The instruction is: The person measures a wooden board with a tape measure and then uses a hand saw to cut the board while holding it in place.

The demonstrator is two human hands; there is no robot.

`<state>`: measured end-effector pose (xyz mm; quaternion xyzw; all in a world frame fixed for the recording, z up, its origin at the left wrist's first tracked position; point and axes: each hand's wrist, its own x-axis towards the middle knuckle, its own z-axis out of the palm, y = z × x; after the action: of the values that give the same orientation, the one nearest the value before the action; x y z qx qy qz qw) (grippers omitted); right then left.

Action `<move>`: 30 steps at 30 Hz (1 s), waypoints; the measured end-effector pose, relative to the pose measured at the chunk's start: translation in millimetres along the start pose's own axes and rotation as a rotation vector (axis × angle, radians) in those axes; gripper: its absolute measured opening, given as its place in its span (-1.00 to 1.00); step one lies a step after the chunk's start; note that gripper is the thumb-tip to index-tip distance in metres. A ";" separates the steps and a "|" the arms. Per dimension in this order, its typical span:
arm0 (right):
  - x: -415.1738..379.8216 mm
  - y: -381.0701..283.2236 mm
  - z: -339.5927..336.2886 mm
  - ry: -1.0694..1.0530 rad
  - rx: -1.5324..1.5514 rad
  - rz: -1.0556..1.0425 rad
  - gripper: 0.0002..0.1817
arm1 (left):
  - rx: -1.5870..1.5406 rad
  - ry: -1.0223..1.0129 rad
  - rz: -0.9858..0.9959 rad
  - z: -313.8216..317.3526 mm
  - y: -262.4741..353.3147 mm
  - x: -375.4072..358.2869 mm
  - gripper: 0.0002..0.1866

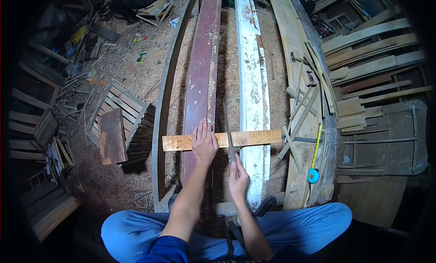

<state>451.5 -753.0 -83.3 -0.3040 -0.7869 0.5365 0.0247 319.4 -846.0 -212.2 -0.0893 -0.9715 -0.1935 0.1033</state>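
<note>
A light wooden board (pixel 259 137) lies crosswise over a maroon-painted beam (pixel 198 68) and a white, peeling beam (pixel 250 72). My left hand (pixel 205 142) presses flat on the board above the maroon beam, fingers stretched forward. In the gap between the beams, my right hand (pixel 238 176) is closed on the near end of a long, narrow saw (pixel 228 127). The saw's dark blade points away from me and crosses the board to the right of my left hand. Its teeth are too fine to make out.
At right, a plank (pixel 295 45) carries wood strips, a hammer (pixel 299 59) and a teal tape measure (pixel 313 175) with yellow tape drawn out. A slatted wooden piece (pixel 120 99) stands left on the shavings-covered floor. Stacked boards (pixel 368 49) line the far right.
</note>
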 end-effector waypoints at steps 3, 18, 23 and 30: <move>-50.7 25.4 -19.8 0.052 0.063 -0.069 -0.53 | 0.006 0.013 -0.010 1.2 1.1 2.9 -0.48; -45.3 30.6 -33.3 -0.008 0.023 -0.033 -0.51 | 0.004 0.021 0.007 7.1 4.8 3.6 -0.50; -30.5 8.9 -20.0 0.019 -0.011 -0.084 -0.52 | 0.016 0.067 -0.097 7.8 11.3 14.1 -0.52; -22.0 11.7 -40.9 -0.008 0.045 -0.089 -0.53 | 0.017 0.070 -0.078 9.0 12.1 14.8 -0.53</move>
<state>489.6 -727.4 -69.7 -0.2660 -0.7876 0.5534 0.0522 306.3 -829.5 -212.6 -0.0438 -0.9716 -0.1923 0.1306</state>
